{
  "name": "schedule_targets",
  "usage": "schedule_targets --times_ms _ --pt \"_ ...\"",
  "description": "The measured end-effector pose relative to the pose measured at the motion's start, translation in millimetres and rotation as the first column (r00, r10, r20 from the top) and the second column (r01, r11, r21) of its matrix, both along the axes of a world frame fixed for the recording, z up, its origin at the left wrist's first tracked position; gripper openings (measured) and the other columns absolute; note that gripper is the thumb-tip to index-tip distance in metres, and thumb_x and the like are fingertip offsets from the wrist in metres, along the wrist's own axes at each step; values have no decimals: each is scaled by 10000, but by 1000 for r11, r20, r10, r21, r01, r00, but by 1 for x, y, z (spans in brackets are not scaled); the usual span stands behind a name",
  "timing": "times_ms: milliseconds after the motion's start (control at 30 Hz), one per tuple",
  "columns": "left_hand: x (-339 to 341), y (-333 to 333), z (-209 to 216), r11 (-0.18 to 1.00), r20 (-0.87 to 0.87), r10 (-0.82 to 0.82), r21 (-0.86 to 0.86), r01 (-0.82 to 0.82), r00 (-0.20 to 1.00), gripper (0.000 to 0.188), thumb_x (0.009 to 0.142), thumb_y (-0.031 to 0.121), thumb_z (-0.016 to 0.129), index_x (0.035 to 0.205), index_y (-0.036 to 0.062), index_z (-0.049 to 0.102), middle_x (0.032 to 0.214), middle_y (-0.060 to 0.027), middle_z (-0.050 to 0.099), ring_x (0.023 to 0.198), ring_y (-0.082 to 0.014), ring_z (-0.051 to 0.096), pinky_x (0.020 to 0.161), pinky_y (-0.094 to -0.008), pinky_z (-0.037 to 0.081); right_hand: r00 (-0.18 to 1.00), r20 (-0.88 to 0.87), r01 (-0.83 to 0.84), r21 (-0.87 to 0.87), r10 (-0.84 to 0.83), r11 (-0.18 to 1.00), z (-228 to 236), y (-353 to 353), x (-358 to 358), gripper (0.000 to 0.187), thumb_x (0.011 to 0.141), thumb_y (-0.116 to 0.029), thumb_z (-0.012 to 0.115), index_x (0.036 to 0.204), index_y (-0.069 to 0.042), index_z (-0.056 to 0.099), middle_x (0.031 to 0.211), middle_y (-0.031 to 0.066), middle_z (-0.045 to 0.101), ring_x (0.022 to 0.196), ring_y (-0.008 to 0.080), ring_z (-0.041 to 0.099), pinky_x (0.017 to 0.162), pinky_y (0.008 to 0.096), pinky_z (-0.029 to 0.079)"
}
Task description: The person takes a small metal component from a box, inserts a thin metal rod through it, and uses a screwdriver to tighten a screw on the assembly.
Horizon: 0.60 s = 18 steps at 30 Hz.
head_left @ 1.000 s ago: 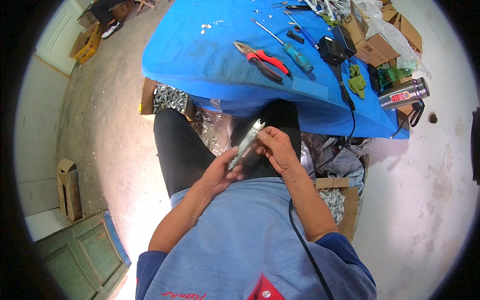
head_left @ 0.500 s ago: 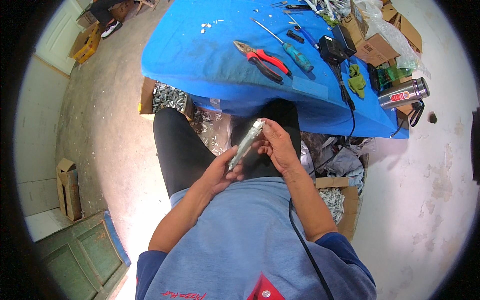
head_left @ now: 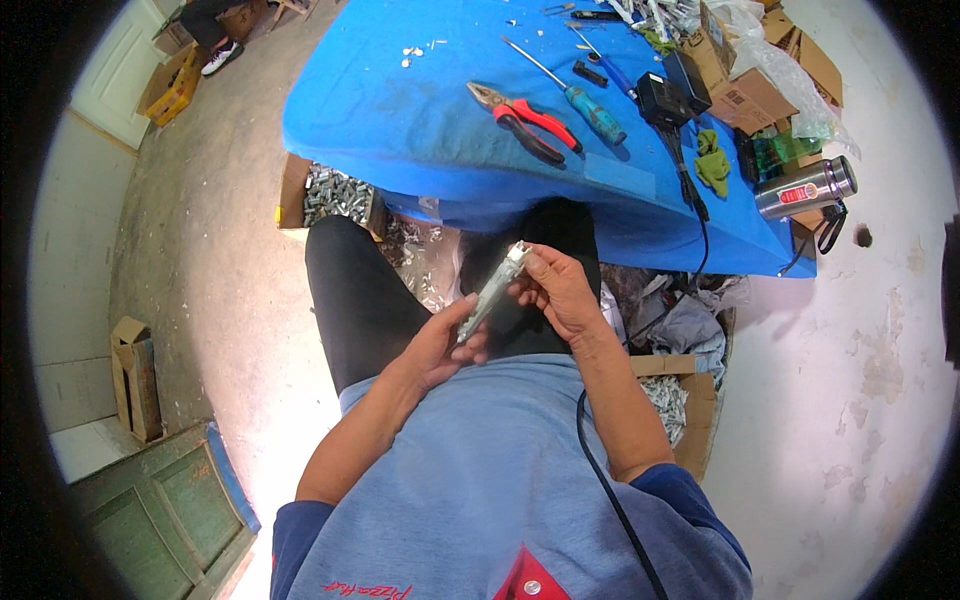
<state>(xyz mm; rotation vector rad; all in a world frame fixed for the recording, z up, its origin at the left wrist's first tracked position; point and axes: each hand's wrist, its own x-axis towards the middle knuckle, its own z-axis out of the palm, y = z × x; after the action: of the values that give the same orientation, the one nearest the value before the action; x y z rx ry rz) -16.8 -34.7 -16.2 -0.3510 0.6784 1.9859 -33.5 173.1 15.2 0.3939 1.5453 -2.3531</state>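
- Part [head_left: 492,291]: slim, silvery, elongated piece, held over the lap at frame centre, tilted with upper end toward 1 o'clock.
- Left hand [head_left: 440,345]: closed around lower end of part, fingers wrapped, thumb along the side.
- Right hand [head_left: 560,290]: closed on upper end, fingertips pinching the tip.
- Handling, judged: light, stiff, probably metal or clear plastic; smooth and likely slippery; thin edges may bend if twisted. Best held at both ends, as now, with the middle left free.
- Table [head_left: 400,130]: blue cover, at 12 o'clock, well apart from part.
- Pliers [head_left: 525,120]: red handles, on table at 12 o'clock.
- Screwdriver [head_left: 575,92]: teal handle, just beside pliers at 1 o'clock.
- Black adapter [head_left: 660,97] with cord running off table edge at 1 o'clock.
- Flask [head_left: 805,188]: steel, at 2 o'clock on table corner.
- Boxes [head_left: 335,195] of small silvery pieces on floor at 11 o'clock and 4 o'clock.
- Obstructions: knees and table edge close ahead; black cable [head_left: 610,500] across shirt at 5 o'clock.
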Motion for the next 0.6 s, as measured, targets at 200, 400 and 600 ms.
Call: schedule_targets --times_ms 200,400,600 --pt "1 1 -2 999 -50 -31 6 31 998 374 970 420 517 848 68 550 604 -3 474 427 -80 328 615 -300 445 998 54 -23 134 16 991 -4 -1 1 255 942 -182 607 1080 29 641 955 98 688 734 135 660 558 211 496" --pt "2 5 -2 993 -128 -32 -114 18 991 387 966 445 538 832 82 532 605 14 455 474 -79 361 576 -271 428 999 54 -9 239 -4 971 -4 -6 3 261 926 -191 624 1064 30 643 941 109 695 744 141 659 578 229 498" --pt "3 13 2 959 -238 -81 -283 10 968 399 959 473 545 827 98 512 625 20 442 535 -92 403 532 -253 399 988 124 59 248 -92 967 -7 -6 -2 227 924 -187 650 1076 -19 631 929 71 692 729 102 650 563 199 487"
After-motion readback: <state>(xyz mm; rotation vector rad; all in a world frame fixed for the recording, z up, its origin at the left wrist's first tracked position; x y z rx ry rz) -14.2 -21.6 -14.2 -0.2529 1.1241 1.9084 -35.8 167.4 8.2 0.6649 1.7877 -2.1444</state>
